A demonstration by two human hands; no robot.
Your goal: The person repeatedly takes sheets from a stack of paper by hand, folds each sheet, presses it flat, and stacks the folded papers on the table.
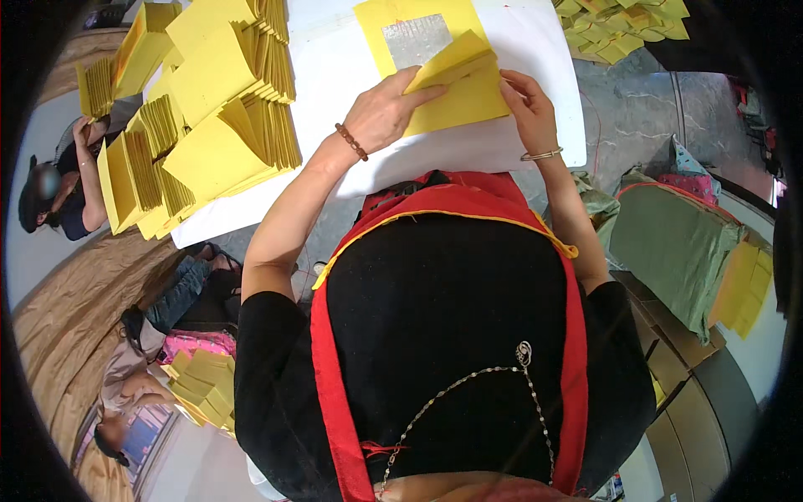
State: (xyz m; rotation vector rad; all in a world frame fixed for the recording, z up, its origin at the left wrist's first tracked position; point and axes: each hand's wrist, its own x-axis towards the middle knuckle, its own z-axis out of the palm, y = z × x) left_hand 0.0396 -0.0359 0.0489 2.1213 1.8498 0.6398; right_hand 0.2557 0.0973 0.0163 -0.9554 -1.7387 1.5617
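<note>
A yellow paper sheet (468, 102) lies partly folded before me, its upper flap raised in a slanting crease. My left hand (386, 107), with a brown bead bracelet at the wrist, grips the folded flap from the left, its fingers reaching over the paper. At the sheet's right edge, my right hand (531, 107) pinches the paper between thumb and curled fingers; a bangle sits on that wrist. Beyond it is more yellow paper (464, 15) bearing a silver foil square (411, 40), partly covered by the raised flap.
Tall stacks of folded yellow paper (222, 75) crowd the white table (326, 58) on the left. Another yellow pile (623, 29) is at the far right. A green sack (669, 251) stands right, cardboard boxes (682, 393) below it. Two people (71, 192) are at left.
</note>
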